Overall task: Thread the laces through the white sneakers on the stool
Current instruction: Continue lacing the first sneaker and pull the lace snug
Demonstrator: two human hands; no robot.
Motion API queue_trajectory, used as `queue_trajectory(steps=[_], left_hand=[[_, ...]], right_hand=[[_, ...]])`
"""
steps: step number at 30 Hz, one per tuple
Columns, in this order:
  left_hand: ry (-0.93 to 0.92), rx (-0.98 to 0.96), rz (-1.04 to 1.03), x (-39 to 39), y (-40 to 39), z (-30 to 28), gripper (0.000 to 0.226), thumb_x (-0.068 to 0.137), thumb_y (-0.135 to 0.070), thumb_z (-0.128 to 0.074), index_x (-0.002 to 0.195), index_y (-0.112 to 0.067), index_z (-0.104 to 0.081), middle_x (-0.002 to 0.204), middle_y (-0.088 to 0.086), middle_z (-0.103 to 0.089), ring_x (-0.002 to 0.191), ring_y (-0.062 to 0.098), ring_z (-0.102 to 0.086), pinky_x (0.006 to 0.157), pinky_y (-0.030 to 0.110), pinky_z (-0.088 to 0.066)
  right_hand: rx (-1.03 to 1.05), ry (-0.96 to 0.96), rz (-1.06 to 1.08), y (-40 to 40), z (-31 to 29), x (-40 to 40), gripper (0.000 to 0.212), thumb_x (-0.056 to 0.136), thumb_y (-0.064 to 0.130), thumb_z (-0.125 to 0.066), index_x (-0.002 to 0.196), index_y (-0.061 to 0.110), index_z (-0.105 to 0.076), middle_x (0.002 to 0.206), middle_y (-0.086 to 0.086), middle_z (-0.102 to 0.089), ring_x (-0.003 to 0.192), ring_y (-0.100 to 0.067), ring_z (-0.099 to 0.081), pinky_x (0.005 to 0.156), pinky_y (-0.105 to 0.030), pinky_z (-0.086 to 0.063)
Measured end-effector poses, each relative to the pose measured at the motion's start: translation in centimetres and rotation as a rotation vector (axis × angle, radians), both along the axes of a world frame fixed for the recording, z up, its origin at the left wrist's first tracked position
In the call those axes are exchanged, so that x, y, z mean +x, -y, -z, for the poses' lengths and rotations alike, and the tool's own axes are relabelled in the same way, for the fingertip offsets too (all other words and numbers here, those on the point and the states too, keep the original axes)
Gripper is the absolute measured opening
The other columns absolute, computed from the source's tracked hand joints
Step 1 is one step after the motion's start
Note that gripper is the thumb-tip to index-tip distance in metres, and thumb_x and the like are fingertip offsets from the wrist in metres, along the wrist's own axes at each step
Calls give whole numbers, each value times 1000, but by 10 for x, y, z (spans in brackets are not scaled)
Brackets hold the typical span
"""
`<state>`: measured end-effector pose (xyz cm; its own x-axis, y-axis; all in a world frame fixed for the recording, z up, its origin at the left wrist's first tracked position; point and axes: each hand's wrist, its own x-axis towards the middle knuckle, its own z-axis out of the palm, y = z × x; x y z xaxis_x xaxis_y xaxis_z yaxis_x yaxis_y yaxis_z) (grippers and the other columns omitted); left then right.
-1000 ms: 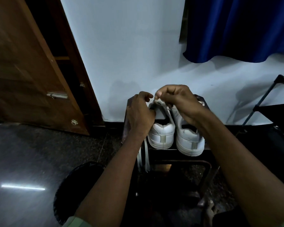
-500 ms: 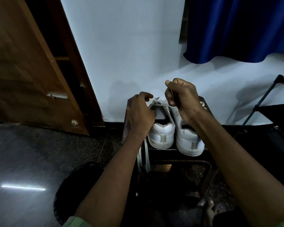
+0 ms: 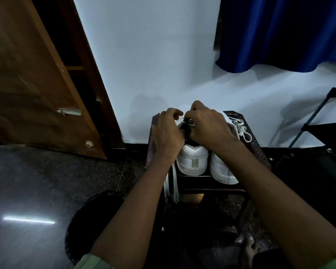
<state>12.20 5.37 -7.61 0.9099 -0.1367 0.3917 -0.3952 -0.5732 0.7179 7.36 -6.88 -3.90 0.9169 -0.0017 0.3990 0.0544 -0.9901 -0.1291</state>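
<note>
The two white sneakers stand side by side on the dark stool [image 3: 254, 150], heels toward the person, and both hands meet over the left sneaker [image 3: 192, 162]. The left hand [image 3: 168, 136] curls on its side, probably to steady it — the right hand [image 3: 208, 127] seems to pinch the lace [image 3: 175, 183] near the eyelets. The lace's loose ends hang over the stool's front, while the right sneaker [image 3: 221, 171] looks already laced.

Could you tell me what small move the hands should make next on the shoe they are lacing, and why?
Probably pull the lace end through the eyelet and draw it snug. Both hands, left hand and right hand, are bunched at the top of the left sneaker, the right apparently pinching the lace there. Loose lace hangs over the edge of the stool, so slack remains to take up.
</note>
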Motion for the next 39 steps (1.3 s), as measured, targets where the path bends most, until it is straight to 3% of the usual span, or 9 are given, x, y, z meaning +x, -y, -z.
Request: queue_trajectory(steps=[5, 9, 12, 15, 21, 26, 32, 36, 39], left_hand=[[4, 0, -3, 0, 0, -1, 33, 86, -15, -73, 115, -30, -65, 113, -10, -65, 105, 12, -65, 78, 23, -39], [0, 14, -9, 0, -2, -2, 35, 87, -11, -70, 116, -29, -65, 115, -8, -65, 107, 16, -64, 81, 23, -39], [-11, 17, 4, -1, -1, -3, 46, 79, -2, -70, 117, -29, -66, 117, -8, -65, 105, 12, -65, 81, 22, -42], [-15, 6, 12, -1, 0, -2, 47, 78, -1, -69, 115, -29, -66, 115, -8, -65, 102, 11, -65, 83, 24, -45], [-36, -24, -1, -1, 1, -2, 42, 81, -9, -75, 113, -33, -65, 113, -11, -63, 98, 7, -65, 75, 18, -39], [-23, -54, 7, -2, 1, 0, 40, 82, -11, -76, 114, -32, -66, 116, -10, -61, 99, 10, -67, 86, 32, -53], [-15, -14, 14, -1, -1, -1, 35, 86, -16, -72, 115, -32, -63, 117, -6, -59, 109, 19, -65, 92, 44, -53], [-53, -10, 16, -3, 0, -4, 50, 77, -2, -67, 117, -31, -65, 123, -5, -59, 114, 19, -65, 94, 43, -54], [-54, -7, 21, -4, 0, -4, 53, 74, 0, -65, 117, -31, -65, 122, -5, -59, 114, 19, -64, 97, 47, -53]], right_hand=[[73, 22, -9, 2, 2, 3, 9, 87, 25, -72, 91, 19, -76, 107, 2, -60, 79, -28, -64, 63, -34, -43], [1013, 125, -254, 12, -14, -2, 14, 93, 7, -68, 83, 13, -74, 102, -2, -76, 67, -16, -60, 61, -26, -43], [1548, 120, -232, 18, -31, -10, 28, 101, 11, -55, 74, 16, -53, 70, -7, -65, 43, -13, -25, 44, -24, -21], [1136, 131, -104, 24, -24, -9, 31, 97, 29, -72, 78, 15, -52, 64, -5, -49, 48, -10, -36, 50, -25, -39], [198, -55, 68, 6, -4, -2, 44, 79, 36, -73, 122, 31, -63, 90, 0, -73, 91, -30, -69, 73, -36, -49], [50, -22, 164, -3, -2, 0, 24, 84, 27, -68, 105, 28, -78, 95, -4, -76, 92, -33, -69, 69, -32, -38], [894, 76, -124, 13, -9, 1, 16, 94, 19, -70, 80, 25, -75, 71, 12, -64, 64, -6, -52, 61, -26, -40], [1641, -91, -251, 17, -19, -5, 28, 101, 5, -42, 76, 17, -48, 90, -1, -67, 58, -12, -37, 49, -26, -14], [1777, -138, -335, 22, -23, -6, 27, 106, 18, -40, 79, 20, -42, 66, -1, -49, 54, -15, -18, 53, -31, -9]])
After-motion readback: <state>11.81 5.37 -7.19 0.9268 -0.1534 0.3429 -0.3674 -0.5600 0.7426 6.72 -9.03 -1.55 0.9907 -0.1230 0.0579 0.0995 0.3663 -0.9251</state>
